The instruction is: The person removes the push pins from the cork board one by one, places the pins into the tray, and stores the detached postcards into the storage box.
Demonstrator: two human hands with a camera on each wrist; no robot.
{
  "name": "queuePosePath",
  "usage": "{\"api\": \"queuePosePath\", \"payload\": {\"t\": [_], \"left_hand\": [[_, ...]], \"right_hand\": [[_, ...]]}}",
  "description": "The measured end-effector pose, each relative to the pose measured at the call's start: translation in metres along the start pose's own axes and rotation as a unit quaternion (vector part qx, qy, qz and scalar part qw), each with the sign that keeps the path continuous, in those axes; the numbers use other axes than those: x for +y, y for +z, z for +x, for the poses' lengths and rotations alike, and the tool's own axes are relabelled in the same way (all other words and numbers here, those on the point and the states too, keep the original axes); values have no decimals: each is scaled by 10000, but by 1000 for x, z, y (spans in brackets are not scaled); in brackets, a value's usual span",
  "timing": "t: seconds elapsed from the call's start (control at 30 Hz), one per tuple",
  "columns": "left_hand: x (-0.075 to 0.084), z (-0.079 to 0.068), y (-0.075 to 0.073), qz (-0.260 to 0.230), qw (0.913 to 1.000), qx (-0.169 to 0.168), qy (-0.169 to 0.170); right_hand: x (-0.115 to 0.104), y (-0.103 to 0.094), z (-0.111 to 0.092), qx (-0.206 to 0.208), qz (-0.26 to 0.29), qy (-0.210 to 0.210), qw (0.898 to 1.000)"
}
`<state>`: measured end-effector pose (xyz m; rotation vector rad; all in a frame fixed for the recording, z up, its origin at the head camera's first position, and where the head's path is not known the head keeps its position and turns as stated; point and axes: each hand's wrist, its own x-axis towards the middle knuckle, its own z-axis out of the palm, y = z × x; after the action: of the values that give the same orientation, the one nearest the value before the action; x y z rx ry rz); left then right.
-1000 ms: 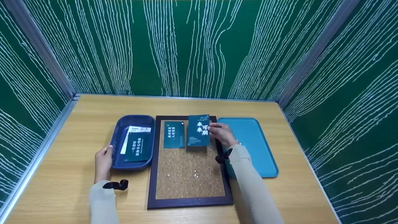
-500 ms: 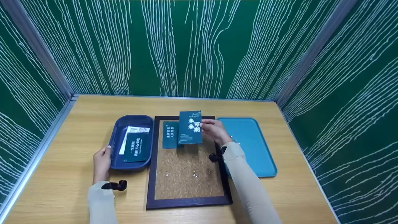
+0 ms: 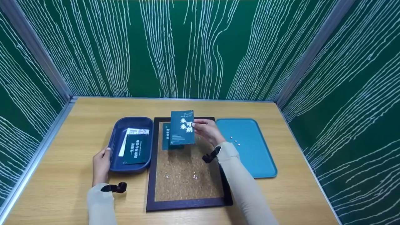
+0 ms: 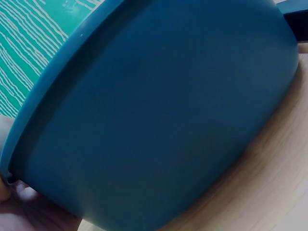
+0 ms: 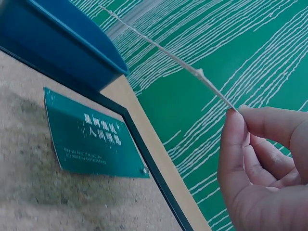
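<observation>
My right hand (image 3: 208, 130) pinches a dark green card (image 3: 182, 127) with white lettering by its right edge. The card is raised over the top of a corkboard (image 3: 178, 190), and in the right wrist view it shows edge-on. Another green card (image 5: 91, 137) lies on the cork, with a pushpin (image 5: 145, 170) at one corner; the raised card partly covers it in the head view. At the left, my left hand (image 3: 101, 164) grips the rim of a dark blue plastic basin (image 3: 113, 137). Inside the basin are a green card (image 3: 136, 150) and white papers (image 3: 125, 142).
A turquoise tray (image 3: 259, 156) stands right of the corkboard, with several small pins (image 3: 235, 141) on it. Small clear pins (image 3: 195, 175) sit on the lower cork. Green patterned walls (image 3: 200, 62) enclose the wooden table (image 3: 62, 147) at the back and sides.
My right hand has carried its card leftward, from beside the pinned card to over it, and slightly up. Pins on the tray have come into view. The left hand stays on the basin.
</observation>
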<state>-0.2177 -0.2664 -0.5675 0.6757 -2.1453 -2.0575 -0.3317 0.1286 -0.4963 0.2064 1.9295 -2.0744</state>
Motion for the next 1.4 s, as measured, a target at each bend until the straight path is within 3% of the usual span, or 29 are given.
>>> {"api": "queuePosePath", "payload": {"t": [0.2,0.77,1.4], "left_hand": [[-1,-1,-1,2,10000,7,94],[-2,-1,-1,-134,9999,-20,-31],[-4,2,-1,-48,9997,33,233]], "right_hand": [[-2,11,-2,-70,52,8,10000],[4,41,-3,-349,246,68,9991],[8,82,0,-445,397,166,9981]]}}
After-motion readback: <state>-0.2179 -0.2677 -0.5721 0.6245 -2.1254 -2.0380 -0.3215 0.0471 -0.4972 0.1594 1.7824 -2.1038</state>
